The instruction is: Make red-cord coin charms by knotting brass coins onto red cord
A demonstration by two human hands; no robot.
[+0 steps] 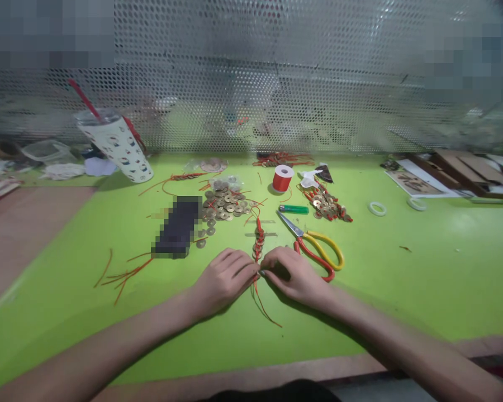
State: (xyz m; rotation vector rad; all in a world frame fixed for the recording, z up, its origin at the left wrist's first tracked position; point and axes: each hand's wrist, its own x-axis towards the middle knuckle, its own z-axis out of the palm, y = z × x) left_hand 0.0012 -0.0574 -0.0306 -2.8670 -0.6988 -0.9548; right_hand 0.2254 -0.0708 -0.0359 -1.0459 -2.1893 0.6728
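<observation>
A strand of brass coins tied on red cord (258,237) lies on the green table top (402,279), taped down at its far end. My left hand (224,279) and my right hand (293,274) meet at its near end, fingertips pinching the cord on either side. Loose red cord ends (265,310) trail out below my hands toward me.
A heap of brass coins (224,205) and a dark blurred block (178,226) lie left. Yellow-handled scissors (316,245), a green lighter (294,209), a red thread spool (282,178), a finished coin bundle (327,206) and white rings (377,209) sit right. A tilted patterned cup (119,146) stands back left.
</observation>
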